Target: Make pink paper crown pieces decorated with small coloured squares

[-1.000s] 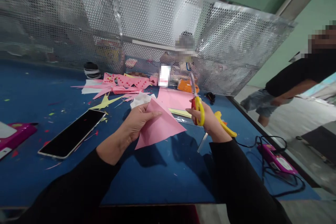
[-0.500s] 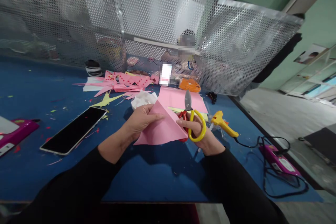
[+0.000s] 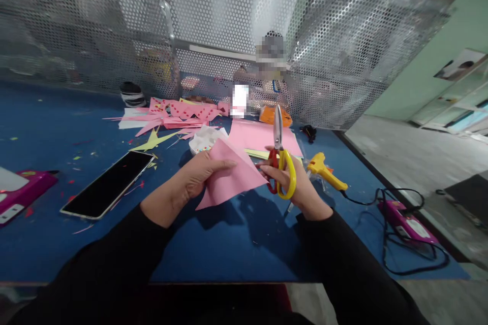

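Note:
A piece of pink paper (image 3: 232, 177) is held up above the table by my left hand (image 3: 198, 172), its thumb lying over the front. My right hand (image 3: 295, 183) grips a pair of scissors (image 3: 282, 162) with one red and one yellow handle. The blades point up and away, close together and clear of the paper. My right fingertips are by the paper's right corner; whether they touch it I cannot tell. Behind the paper are a white bowl (image 3: 208, 138) with small coloured bits and a stack of pink sheets (image 3: 263, 137).
Pink cut-outs (image 3: 183, 111) and a yellow-green paper scrap (image 3: 154, 139) lie at the back left. A phone (image 3: 109, 183) lies left of my arm. To the right are a yellow glue gun (image 3: 326, 170), its cord and a magenta power strip (image 3: 407, 223). A perforated screen (image 3: 224, 15) stands behind.
My right hand has tilted the scissors more upright, with the blades raised, and moved off the pink paper's right side. The paper has tilted in my left hand.

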The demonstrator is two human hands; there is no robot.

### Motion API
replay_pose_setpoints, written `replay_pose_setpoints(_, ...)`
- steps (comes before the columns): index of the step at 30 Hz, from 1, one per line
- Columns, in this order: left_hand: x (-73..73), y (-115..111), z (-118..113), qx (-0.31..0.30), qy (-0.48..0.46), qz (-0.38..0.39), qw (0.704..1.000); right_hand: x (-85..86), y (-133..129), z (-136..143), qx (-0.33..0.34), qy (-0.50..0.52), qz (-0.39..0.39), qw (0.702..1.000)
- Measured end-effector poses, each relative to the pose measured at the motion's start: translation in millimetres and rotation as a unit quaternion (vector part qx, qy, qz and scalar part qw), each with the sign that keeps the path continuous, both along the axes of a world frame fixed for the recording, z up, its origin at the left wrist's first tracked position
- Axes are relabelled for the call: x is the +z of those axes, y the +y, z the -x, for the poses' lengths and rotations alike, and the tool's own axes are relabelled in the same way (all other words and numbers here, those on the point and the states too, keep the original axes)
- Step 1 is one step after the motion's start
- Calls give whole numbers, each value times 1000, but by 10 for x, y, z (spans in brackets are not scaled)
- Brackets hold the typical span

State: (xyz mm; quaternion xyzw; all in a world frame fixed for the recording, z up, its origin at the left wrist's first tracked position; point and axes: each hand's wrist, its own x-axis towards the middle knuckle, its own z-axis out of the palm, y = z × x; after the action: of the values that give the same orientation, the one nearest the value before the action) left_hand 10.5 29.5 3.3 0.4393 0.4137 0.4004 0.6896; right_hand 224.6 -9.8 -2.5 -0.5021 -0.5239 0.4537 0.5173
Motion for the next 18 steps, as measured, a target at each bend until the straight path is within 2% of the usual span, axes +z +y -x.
replay_pose_setpoints(2, 52, 44, 63, 40, 9, -13, 999, 16, -47, -44, -2, -39, -12, 999)
replay_pose_setpoints(6, 158, 120, 188, 96, 15, -48, 994, 55, -181, -112, 60, -79, -12, 995)
replay_pose_setpoints(12, 234, 187, 345, 153, 12, -69, 986, 111, -314, -241, 184, -100, -26, 978)
replay_pose_setpoints(18, 278, 232, 457, 192, -7, -82, 978, 115, -345, -460, 229, -123, -23, 965)
